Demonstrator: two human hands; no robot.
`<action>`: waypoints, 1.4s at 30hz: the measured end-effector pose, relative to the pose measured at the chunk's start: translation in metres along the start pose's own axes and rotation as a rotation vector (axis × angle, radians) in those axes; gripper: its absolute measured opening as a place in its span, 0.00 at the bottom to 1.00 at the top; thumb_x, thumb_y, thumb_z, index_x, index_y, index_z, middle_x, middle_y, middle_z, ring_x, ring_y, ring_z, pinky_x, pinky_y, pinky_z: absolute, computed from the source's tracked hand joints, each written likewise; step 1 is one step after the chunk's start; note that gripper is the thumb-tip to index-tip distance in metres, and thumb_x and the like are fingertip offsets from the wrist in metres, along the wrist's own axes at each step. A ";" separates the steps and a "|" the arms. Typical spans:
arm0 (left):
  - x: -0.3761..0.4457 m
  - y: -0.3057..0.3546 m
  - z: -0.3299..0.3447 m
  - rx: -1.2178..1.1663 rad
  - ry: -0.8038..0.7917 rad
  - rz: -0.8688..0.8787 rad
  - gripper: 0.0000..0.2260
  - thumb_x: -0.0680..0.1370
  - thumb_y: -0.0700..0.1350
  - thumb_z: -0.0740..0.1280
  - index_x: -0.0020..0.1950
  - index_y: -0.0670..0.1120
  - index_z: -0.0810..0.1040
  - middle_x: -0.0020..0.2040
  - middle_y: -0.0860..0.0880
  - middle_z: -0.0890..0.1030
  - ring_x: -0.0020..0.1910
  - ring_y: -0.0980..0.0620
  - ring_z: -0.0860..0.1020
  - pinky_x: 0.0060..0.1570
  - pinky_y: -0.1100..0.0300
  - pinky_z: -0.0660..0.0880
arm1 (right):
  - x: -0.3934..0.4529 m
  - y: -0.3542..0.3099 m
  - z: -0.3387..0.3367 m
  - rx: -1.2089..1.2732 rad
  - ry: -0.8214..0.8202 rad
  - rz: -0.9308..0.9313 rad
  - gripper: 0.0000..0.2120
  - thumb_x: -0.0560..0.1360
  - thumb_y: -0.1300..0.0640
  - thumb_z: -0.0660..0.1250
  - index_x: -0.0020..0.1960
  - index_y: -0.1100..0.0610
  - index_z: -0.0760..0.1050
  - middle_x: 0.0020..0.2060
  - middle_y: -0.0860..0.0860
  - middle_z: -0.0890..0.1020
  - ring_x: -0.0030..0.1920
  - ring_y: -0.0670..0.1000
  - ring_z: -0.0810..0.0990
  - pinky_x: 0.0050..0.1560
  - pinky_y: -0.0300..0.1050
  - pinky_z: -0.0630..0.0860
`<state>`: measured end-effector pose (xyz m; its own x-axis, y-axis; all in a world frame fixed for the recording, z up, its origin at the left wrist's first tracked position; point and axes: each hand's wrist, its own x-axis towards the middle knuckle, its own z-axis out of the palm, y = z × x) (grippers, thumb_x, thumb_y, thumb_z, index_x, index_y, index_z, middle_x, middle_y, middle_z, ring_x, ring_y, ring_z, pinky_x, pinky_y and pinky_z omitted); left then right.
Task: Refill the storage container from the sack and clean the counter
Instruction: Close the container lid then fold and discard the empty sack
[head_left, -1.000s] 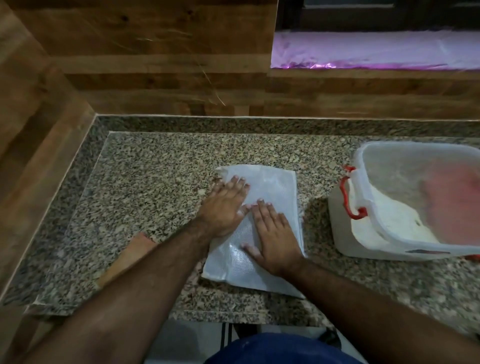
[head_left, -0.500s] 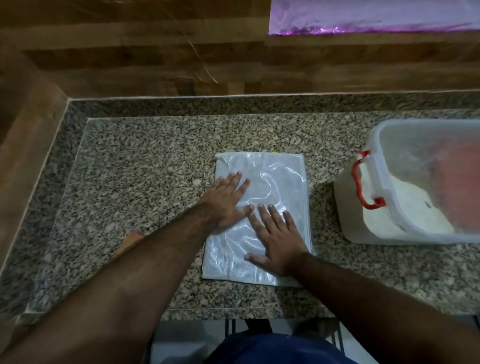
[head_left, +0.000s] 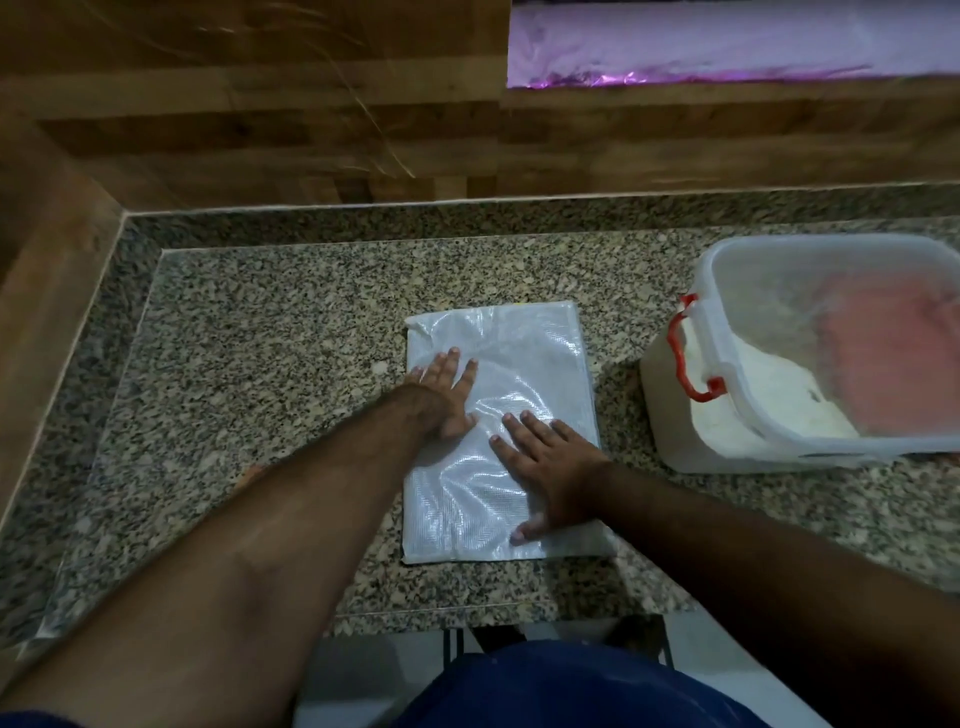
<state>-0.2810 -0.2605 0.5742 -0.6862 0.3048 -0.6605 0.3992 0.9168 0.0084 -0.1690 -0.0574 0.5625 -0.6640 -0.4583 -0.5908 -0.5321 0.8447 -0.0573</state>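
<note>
An empty white woven sack (head_left: 524, 358) lies flat as a rectangle in the middle of the speckled granite counter (head_left: 260, 364). My left hand (head_left: 441, 395) rests palm down on its left part, fingers spread. Beside it, my right hand (head_left: 550, 467) presses flat on the sack's lower right part. To the right stands a translucent storage container (head_left: 675, 415) with a red latch handle (head_left: 685, 364), holding white powder under a clear lid.
Wooden panelling (head_left: 260, 130) walls the counter at the back and on the left. A pink-lit sill (head_left: 727, 47) runs above at the right. The counter's front edge (head_left: 493, 613) is near my body, with floor below.
The view has tilted down and closer. The sack lies flatter and squarer than before. Both hands stay flat on it, the left slid slightly up and apart from the right.
</note>
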 end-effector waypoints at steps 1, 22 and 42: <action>-0.003 0.004 -0.016 -0.007 -0.027 -0.001 0.37 0.87 0.56 0.59 0.89 0.50 0.40 0.88 0.43 0.38 0.88 0.40 0.47 0.85 0.41 0.52 | -0.005 -0.001 -0.018 0.010 -0.031 0.016 0.57 0.73 0.18 0.55 0.88 0.52 0.43 0.87 0.59 0.44 0.87 0.59 0.46 0.84 0.62 0.49; -0.121 0.299 -0.150 -0.290 0.791 0.556 0.26 0.81 0.64 0.59 0.69 0.50 0.82 0.61 0.49 0.87 0.60 0.44 0.84 0.56 0.48 0.81 | -0.308 0.289 -0.081 0.449 0.872 0.772 0.11 0.81 0.54 0.65 0.53 0.58 0.84 0.49 0.58 0.88 0.52 0.62 0.86 0.50 0.53 0.81; -0.109 0.388 -0.107 0.014 0.576 0.189 0.41 0.76 0.79 0.36 0.57 0.56 0.81 0.50 0.52 0.86 0.51 0.47 0.83 0.48 0.49 0.81 | -0.297 0.359 0.124 0.500 1.172 0.775 0.07 0.81 0.51 0.72 0.54 0.54 0.85 0.47 0.56 0.88 0.47 0.61 0.85 0.54 0.56 0.76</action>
<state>-0.1162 0.0892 0.7300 -0.8198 0.5564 -0.1354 0.5517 0.8308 0.0735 -0.0976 0.4157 0.6174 -0.8531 0.3870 0.3499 0.2115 0.8696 -0.4463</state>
